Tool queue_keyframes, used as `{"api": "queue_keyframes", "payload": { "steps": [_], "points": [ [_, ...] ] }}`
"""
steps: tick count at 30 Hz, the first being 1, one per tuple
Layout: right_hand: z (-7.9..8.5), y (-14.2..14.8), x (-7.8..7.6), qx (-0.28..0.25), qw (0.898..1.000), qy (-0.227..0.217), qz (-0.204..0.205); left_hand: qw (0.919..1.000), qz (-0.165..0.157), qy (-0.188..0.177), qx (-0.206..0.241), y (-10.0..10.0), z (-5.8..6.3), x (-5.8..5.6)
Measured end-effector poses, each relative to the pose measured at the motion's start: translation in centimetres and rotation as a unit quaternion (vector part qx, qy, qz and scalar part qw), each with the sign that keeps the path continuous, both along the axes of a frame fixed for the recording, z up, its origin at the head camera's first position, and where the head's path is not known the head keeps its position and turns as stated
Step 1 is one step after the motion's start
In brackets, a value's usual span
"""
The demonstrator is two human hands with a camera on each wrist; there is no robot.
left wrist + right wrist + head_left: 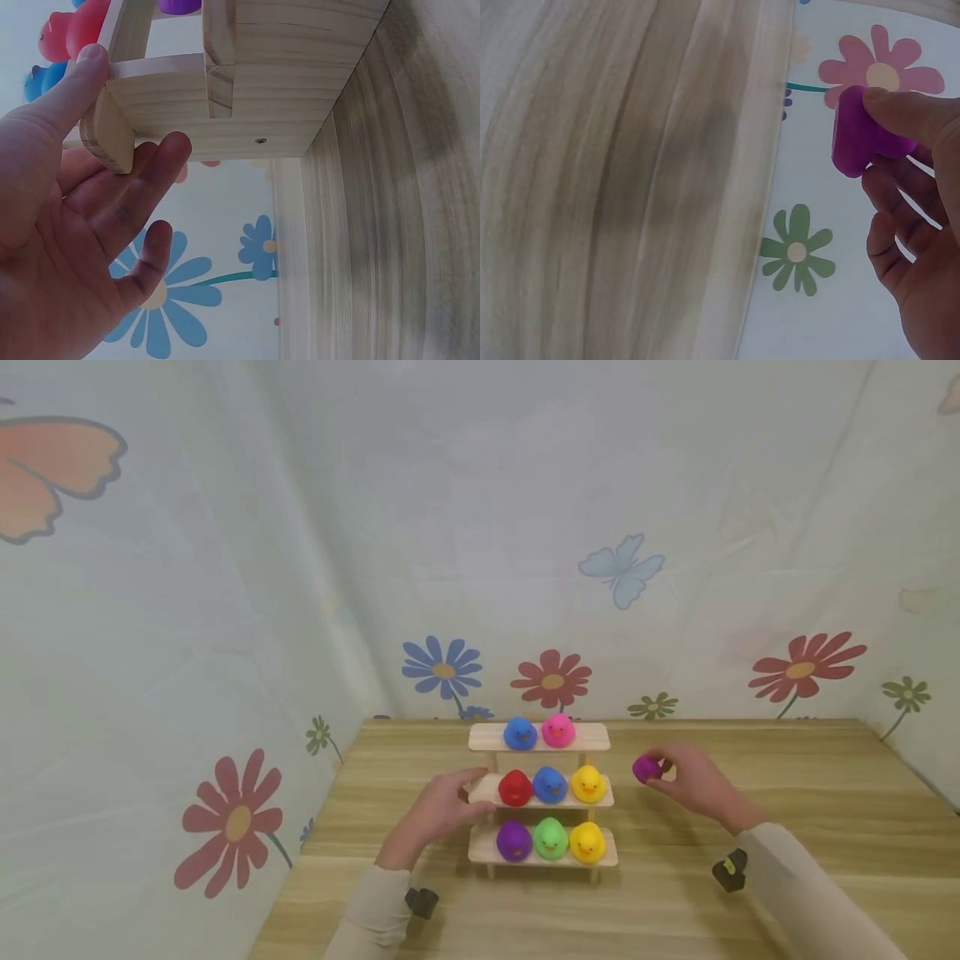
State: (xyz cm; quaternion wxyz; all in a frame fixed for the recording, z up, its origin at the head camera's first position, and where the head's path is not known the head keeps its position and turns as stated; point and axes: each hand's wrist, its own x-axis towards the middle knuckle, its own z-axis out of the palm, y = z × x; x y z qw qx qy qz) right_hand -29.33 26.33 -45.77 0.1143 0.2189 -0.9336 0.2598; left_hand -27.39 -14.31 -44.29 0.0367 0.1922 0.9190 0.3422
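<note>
Smooth wooden stand (483,739), smooth plastic-looking ducks (550,785)

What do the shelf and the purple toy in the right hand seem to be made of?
Shelf: pale wood, apparently unpainted, mostly matt; grain lines show, and so does a screw. Purple toy: probably rubber or vinyl, smooth with little shine; its even colour and rounded, moulded look suggest that, but hard plastic is possible.

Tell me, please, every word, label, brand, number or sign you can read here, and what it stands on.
None can be read.
The yellowish mark on the right wrist's black device is too small to make out.
The ducks, wooden shelf and backdrop show no readable lettering.
</note>
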Motion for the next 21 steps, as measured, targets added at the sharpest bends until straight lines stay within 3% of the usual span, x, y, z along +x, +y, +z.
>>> {"api": "queue_keyframes", "payload": {
  "steps": [10,21],
  "points": [
    [-0.8,0.4,-0.3,-0.004,0.999,-0.05,-0.006,1.0,0.004,0.002,-0.006,0.1,0.0,0.2],
    [-1.7,0.7,-1.3,-0.017,0.997,-0.071,-0.003,0.9999,0.008,-0.003,-0.01,0.1,0.3,0.2]
  ]
}}
